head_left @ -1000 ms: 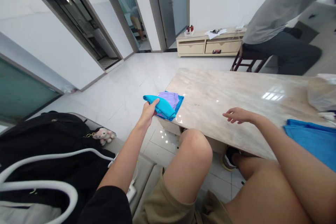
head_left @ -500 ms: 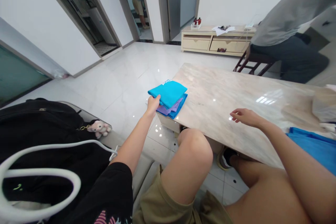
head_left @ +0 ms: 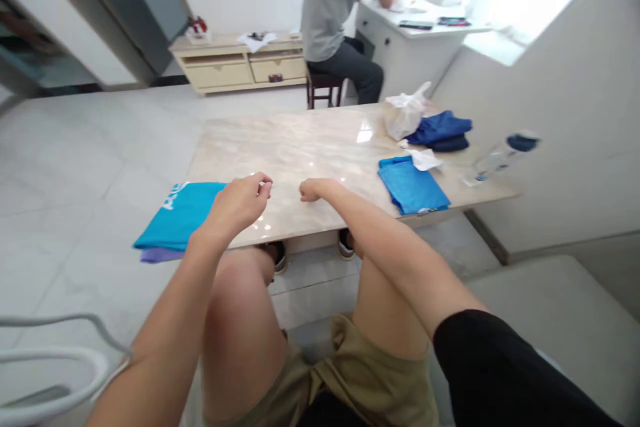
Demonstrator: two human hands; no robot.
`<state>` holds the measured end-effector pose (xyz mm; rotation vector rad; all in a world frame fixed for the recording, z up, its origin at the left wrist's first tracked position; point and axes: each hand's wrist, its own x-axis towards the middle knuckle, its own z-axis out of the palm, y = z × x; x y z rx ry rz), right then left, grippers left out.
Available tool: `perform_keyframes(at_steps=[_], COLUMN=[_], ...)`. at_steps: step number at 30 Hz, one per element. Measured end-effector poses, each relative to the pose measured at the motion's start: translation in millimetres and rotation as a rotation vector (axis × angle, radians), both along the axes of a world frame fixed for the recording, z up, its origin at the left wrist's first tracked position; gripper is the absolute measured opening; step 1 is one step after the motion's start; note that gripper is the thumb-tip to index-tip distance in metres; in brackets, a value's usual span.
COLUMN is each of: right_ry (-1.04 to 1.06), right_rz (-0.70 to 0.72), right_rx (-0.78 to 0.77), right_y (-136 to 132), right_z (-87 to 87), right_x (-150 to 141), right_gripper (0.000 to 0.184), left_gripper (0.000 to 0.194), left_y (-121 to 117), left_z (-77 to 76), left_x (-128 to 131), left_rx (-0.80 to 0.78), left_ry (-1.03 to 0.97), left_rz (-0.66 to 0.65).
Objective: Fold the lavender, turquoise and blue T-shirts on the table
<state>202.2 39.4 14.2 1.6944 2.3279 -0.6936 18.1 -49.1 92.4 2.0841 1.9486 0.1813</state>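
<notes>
My left hand [head_left: 243, 201] is raised over the table just right of a folded bright-blue cloth [head_left: 185, 213] with white lettering. It holds nothing; the fingers are half curled, with a small gap to the thumb. A purple cloth [head_left: 161, 255] pokes out beneath the blue one at the table's left edge. My right hand [head_left: 316, 189] is above the middle of the table, fingers curled in and nothing visible in them. Farther right, another folded blue cloth [head_left: 414, 185] lies near the front edge, apart from both hands.
On the marble-patterned table [head_left: 295, 140] are a white plastic bag [head_left: 404, 115], dark-blue cloth [head_left: 440, 128], a crumpled white paper [head_left: 425, 159] and a clear bottle [head_left: 495, 161]. A person [head_left: 335, 13] sits at a white desk behind. A white cable [head_left: 55, 353] loops at lower left.
My view has turned right. My left hand has let go of the blue cloth stack and moved right over the table. My right hand's fingers have curled in, and the hands are closer together.
</notes>
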Motion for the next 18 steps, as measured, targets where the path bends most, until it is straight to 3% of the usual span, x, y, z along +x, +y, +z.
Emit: perform_keyframes(at_steps=[4, 7, 9, 13, 15, 18], right_ry=[-0.027, -0.047, -0.104, -0.272, -0.322, -0.353], right_rz=[0.11, 0.16, 0.037, -0.383, -0.532, -0.623], right_rx=[-0.045, -0.015, 0.026, 0.137, 0.126, 0.018], right_y=[21.4, 24.4, 26.8, 27.4, 22.5, 14.7], right_z=[-5.9, -5.5, -7.1, -16.9, -23.1, -33.2], right_x=[28.9, 69.3, 106.2, 185.9, 217.5, 248.2], right_gripper=[0.026, 0.03, 0.033, 0.047, 0.054, 0.056], left_gripper=[0.044, 0.048, 0.05, 0.051, 0.055, 0.063], left_y=[48.7, 70.2, 80.1, 88.5, 88.5, 85.7], left_z=[-6.1, -24.0, -39.6, -64.9, -68.7, -66.3], left_x=[70.7, 95.0, 96.7, 89.6, 90.1, 96.7], left_rx=[-0.023, -0.135, -0.262, -0.571, -0.605, -0.535], left_ry=[0.124, 0.255, 0.311, 0.279, 0.232, 0.189], left_rz=[-0.167, -0.279, -0.352, -0.545, -0.604, -0.637])
